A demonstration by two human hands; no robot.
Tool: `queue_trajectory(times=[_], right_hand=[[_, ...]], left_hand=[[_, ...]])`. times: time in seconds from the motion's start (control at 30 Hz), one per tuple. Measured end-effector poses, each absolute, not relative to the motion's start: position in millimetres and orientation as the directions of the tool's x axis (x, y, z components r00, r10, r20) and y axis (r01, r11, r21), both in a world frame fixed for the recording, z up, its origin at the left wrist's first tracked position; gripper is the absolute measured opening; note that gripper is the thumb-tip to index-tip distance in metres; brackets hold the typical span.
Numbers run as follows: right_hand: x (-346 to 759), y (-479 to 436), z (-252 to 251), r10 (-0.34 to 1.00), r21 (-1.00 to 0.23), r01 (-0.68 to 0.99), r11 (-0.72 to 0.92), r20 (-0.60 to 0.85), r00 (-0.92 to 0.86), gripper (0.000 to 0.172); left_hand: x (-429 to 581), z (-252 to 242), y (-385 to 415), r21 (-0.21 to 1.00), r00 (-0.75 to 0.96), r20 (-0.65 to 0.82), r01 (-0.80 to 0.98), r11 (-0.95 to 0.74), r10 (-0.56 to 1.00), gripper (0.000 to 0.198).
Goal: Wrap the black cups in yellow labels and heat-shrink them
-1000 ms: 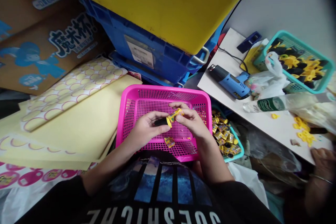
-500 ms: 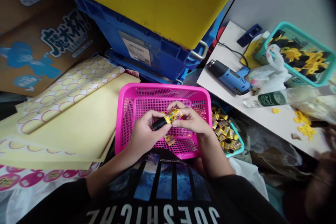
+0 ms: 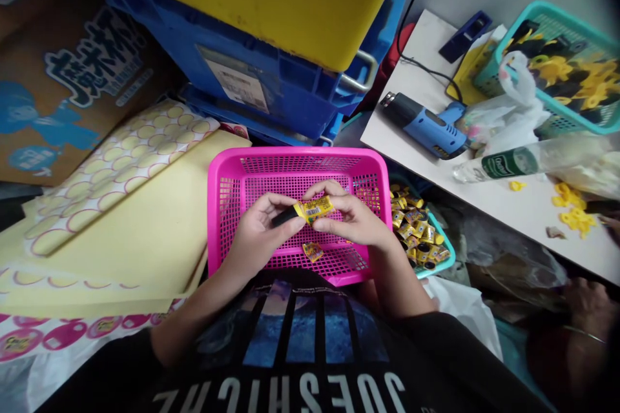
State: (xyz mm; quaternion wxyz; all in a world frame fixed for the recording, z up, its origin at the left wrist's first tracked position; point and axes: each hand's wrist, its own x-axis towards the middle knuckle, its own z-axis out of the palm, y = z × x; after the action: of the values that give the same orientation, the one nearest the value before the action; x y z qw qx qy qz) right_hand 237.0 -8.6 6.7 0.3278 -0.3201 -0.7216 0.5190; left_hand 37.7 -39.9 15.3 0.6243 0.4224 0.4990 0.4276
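Observation:
Over a pink mesh basket (image 3: 227, 174) on my lap, both my hands hold one small item. My left hand (image 3: 254, 235) is closed on its black cylindrical end (image 3: 285, 215). My right hand (image 3: 351, 219) pinches the yellow printed sleeve (image 3: 316, 209) that covers its other end. One more yellow-sleeved piece (image 3: 313, 250) lies on the basket floor just below my hands. To the right of the basket, a small teal basket (image 3: 420, 235) holds several pieces with yellow sleeves.
Yellow sticker sheets (image 3: 121, 219) lie to the left, with cardboard boxes behind. Blue crates (image 3: 252, 71) under a yellow lid stand ahead. On a white board at right are a blue heat gun (image 3: 426, 129), a plastic bottle (image 3: 518, 161), a teal basket (image 3: 566, 71) and another person's hand (image 3: 586, 300).
My hands have turned the item, and the sleeve now lies flatter along it. The view has shifted slightly; the other person's hand at lower right has moved.

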Motion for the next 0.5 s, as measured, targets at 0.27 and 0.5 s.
queue_trajectory(times=[0.27, 0.5], right_hand=[[234.3, -16.9, 13.6, 0.796, -0.801, 0.292, 0.522, 0.336, -0.503, 0.012], [231.9, -28.2, 14.3, 0.762, -0.578, 0.500, 0.645, 0.436, -0.479, 0.012]], left_hand=[[35.8, 14.2, -42.1, 0.962, 0.155, -0.216, -0.135, 0.237, 0.964, 0.024], [41.5, 20.2, -48.9, 0.969, 0.199, -0.182, -0.133, 0.210, 0.963, 0.024]])
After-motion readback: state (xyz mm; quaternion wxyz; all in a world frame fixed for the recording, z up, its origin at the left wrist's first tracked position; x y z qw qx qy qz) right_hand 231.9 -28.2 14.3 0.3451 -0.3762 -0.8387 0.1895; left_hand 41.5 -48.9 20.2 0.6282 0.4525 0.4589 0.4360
